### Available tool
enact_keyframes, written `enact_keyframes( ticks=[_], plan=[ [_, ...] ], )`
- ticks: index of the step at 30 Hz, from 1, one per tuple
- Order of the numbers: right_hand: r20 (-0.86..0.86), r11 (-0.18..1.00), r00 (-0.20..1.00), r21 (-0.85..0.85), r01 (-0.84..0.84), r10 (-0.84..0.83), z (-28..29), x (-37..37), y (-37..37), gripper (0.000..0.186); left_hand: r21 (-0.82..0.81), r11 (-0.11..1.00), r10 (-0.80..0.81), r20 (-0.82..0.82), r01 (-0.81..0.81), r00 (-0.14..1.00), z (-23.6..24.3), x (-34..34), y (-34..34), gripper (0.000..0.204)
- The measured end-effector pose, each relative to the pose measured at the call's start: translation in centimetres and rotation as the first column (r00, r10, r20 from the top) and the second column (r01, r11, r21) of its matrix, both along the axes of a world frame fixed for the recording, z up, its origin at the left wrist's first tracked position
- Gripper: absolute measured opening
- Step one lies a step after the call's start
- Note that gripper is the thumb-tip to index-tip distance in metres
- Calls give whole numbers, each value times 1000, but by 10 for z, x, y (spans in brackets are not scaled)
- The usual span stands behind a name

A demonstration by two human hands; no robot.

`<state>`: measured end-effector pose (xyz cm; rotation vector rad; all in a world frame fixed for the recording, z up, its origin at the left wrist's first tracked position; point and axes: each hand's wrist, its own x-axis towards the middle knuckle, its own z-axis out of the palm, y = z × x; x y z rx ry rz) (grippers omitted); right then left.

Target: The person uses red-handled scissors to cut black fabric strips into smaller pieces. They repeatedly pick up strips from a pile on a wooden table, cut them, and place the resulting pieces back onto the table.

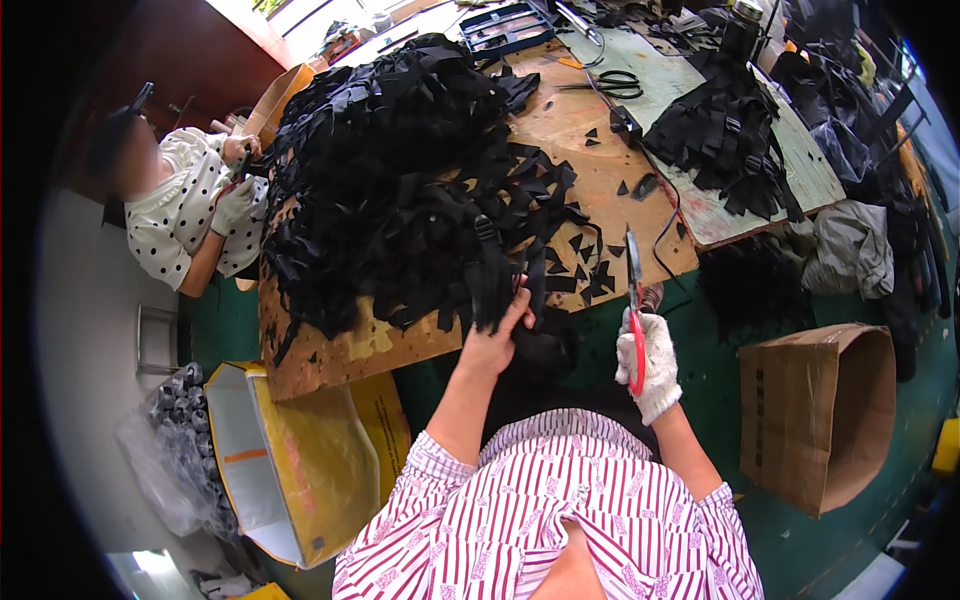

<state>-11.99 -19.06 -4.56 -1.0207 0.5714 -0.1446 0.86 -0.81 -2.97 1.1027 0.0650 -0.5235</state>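
My bare left hand point(492, 338) is closed around black webbing straps point(490, 270) at the table's front edge. A small black buckle point(485, 228) shows on one strap. In a white knitted glove, my right hand point(655, 365) grips red-handled scissors point(634, 330), their blades pointing away from me. The blades stand apart from the straps, to their right. Beyond my left hand, a large heap of black straps and cut pieces point(370, 140) covers the left of the wooden table point(545, 125). Several small black triangular scraps point(590, 285) lie near the scissors.
A second pile of black straps point(725, 140) lies on the pale board point(800, 165) at right. Black scissors point(610, 85) and a blue tray point(505, 30) are farther back. A cardboard box point(800, 420) and yellow-sided carton point(310, 450) stand below. A co-worker in dotted clothing point(175, 200) works at left.
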Motion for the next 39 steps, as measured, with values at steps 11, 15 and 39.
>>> enact_keyframes(
  ticks=[11,15,39],
  plan=[
    [-22,998,1000,-68,-13,12,-2,-7,4,35,75,997,-59,519,23,853,37,47,20,23],
    [-16,1000,1000,-2,16,-16,2,-6,3,35,131,972,118,455,-198,883,60,101,-16,18],
    [19,992,1000,-127,-9,12,-14,-16,2,34,788,546,-326,513,-285,794,-68,240,-65,64]
  ],
)
